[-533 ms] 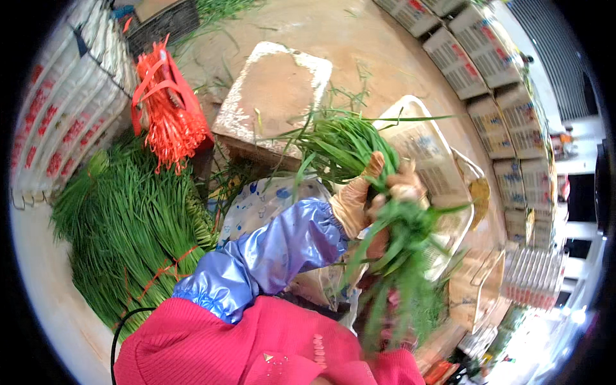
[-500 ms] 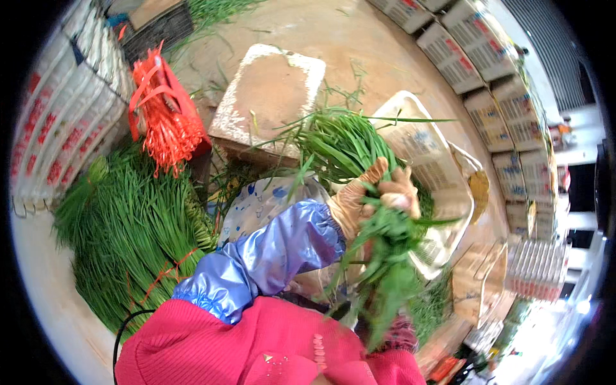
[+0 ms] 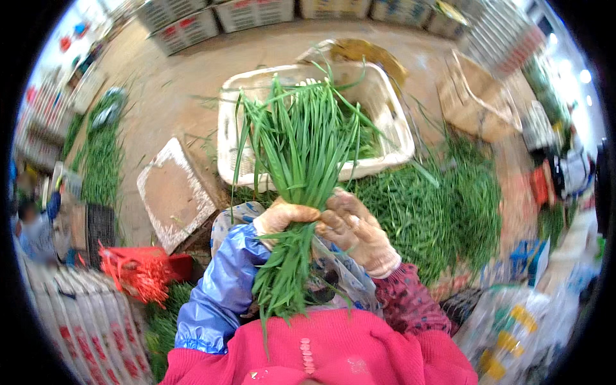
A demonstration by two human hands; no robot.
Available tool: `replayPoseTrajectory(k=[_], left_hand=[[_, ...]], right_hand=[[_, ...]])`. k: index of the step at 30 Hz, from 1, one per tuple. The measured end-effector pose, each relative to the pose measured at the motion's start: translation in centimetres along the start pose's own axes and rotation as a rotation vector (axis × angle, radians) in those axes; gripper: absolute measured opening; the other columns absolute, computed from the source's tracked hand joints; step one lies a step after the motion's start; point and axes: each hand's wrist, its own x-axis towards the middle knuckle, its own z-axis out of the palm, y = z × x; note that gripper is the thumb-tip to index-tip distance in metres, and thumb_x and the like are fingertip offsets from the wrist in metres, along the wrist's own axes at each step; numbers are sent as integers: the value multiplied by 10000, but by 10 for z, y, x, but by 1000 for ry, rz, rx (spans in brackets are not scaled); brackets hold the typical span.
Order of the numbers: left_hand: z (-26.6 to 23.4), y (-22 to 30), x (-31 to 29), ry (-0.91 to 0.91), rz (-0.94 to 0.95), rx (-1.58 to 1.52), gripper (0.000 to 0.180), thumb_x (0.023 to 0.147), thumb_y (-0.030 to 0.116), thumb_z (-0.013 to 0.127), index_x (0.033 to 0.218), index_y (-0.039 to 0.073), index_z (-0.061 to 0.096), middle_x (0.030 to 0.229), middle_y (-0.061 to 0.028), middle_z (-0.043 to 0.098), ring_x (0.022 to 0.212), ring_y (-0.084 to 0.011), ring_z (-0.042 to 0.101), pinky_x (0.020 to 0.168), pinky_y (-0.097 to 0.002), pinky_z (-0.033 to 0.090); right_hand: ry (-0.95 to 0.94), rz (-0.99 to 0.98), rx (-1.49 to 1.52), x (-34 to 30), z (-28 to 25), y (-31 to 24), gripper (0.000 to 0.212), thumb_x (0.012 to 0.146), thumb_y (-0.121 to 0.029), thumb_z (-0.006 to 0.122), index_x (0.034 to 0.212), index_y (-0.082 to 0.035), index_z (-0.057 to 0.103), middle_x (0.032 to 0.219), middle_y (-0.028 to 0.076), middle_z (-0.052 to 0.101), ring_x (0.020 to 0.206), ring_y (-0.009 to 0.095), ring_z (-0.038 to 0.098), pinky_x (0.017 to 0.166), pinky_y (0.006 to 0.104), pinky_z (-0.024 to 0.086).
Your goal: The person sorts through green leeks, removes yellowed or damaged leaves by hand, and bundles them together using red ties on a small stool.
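Observation:
A thick bundle of long green chives [image 3: 301,160] stands upright in front of me, its leaf tips fanned toward a white plastic crate [image 3: 391,122]. My left hand [image 3: 282,217], in a tan glove below a blue sleeve cover, is wrapped around the bundle's middle. My right hand [image 3: 356,232], also gloved, presses against the bundle from the right, fingers curled on the stems. The lower ends of the stems hang down over my pink top.
A heap of loose chives [image 3: 443,205] lies to the right of the crate. A flat white board [image 3: 173,196] lies at left, with a red bunch of tie strings [image 3: 138,273] below it. More chives [image 3: 102,160], stacked crates and a seated person [image 3: 35,224] are at far left.
The view has swung so the crate now lies straight ahead. The bundle, earlier tilted to the right in my hands, now stands upright and is held at its middle.

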Motion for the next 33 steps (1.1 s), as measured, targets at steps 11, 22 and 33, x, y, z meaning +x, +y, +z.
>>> replayPoseTrajectory(k=[11,22,33], left_hand=[[-40,-23,-13,10,-448,465,323,742,51,707,1045,-25,626,877,-96,667,722,-177,646,634,-297,534],[-64,-4,-67,-234,-691,673,647,702,111,813,1282,36,534,1193,-57,613,1084,-180,549,938,-342,435],[-55,8,-94,-209,-888,576,549,729,74,776,1228,26,553,1091,-86,660,959,-195,614,838,-345,499]], right_hand=[[160,31,250,-10,-108,53,697,853,-461,663,1370,-74,401,1358,120,486,1266,314,448,1074,500,349],[619,-233,319,52,-189,18,298,944,-285,572,1144,-66,608,939,88,660,865,253,645,810,443,554],[1172,-461,188,8,-259,-52,85,907,-203,542,867,-134,573,659,-51,499,511,114,448,491,346,414]])
